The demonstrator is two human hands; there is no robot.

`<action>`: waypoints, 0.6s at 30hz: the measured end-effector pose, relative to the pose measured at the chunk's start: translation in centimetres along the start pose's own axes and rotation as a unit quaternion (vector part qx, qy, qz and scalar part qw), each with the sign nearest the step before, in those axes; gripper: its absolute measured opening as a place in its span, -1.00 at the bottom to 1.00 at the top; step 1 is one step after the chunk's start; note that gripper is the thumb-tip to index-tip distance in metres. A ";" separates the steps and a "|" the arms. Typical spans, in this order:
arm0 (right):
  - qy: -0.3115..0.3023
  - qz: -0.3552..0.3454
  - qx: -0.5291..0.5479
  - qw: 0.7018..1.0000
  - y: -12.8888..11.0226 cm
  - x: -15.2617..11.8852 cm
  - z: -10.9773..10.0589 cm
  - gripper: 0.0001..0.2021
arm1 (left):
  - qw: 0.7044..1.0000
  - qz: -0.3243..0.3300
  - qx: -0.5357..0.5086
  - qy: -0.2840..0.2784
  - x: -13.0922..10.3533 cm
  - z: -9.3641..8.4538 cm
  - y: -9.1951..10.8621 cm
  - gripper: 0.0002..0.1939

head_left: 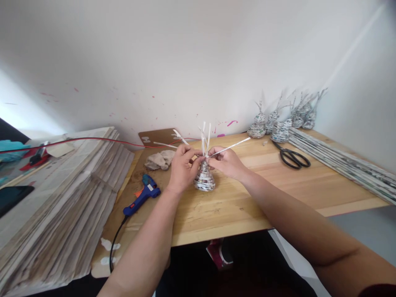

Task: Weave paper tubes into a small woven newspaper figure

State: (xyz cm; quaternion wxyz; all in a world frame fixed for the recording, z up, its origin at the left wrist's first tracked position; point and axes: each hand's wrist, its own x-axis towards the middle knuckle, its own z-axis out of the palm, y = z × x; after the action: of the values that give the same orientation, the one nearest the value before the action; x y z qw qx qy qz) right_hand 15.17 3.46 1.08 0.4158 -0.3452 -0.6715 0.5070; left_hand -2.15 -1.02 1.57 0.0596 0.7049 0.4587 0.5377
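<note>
A small pear-shaped form woven from rolled newspaper [204,179] stands upright on the wooden table, its narrow neck uppermost. Loose paper strips [204,136] stick up and out from that neck. My left hand [185,165] is closed at the left side of the neck, fingers and thumb pinching the paper there. From the right, my right hand [227,163] pinches the neck where a long paper strip [233,145] juts out to the right. My fingers hide part of the weave between them.
A blue glue gun [142,198] lies left of my left arm, its cord trailing to the front. Beside it are a crumpled cloth [159,159] and a tall newspaper stack [89,198]. Black scissors [292,157], long paper tubes [337,163] and several woven forms [258,126] sit at the right.
</note>
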 end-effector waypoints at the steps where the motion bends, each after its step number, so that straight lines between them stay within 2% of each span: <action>1: -0.011 0.011 0.021 1.000 -0.3 0.0 0.0 -0.77 | 1.000 0.009 0.005 -0.004 0.1 -0.1 0.1 -0.90; 5: -0.056 0.049 0.079 0.994 -1.1 0.0 -0.1 -0.68 | 0.999 0.021 0.030 -0.012 0.1 -0.4 0.1 -0.86; 7: -0.059 0.047 0.084 0.994 -1.1 0.1 -0.3 -0.65 | 1.000 -0.009 0.022 -0.007 0.0 -0.3 0.0 -0.83; 12: -0.070 0.033 0.061 0.995 -0.6 0.3 -1.0 -0.69 | 0.988 -0.114 -0.106 -0.003 -0.3 0.2 -0.2 -0.85; 18: -0.097 0.030 0.026 0.995 -0.9 0.1 -1.4 -0.79 | 0.974 -0.168 -0.136 -0.064 -0.2 0.3 -0.7 -0.72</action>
State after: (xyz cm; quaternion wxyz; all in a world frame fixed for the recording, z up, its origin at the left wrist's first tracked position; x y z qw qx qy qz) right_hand 16.33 3.85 2.13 0.3425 -0.3035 -0.6844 0.5676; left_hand -2.37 -0.65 0.87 0.2735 0.6364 0.4882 0.5309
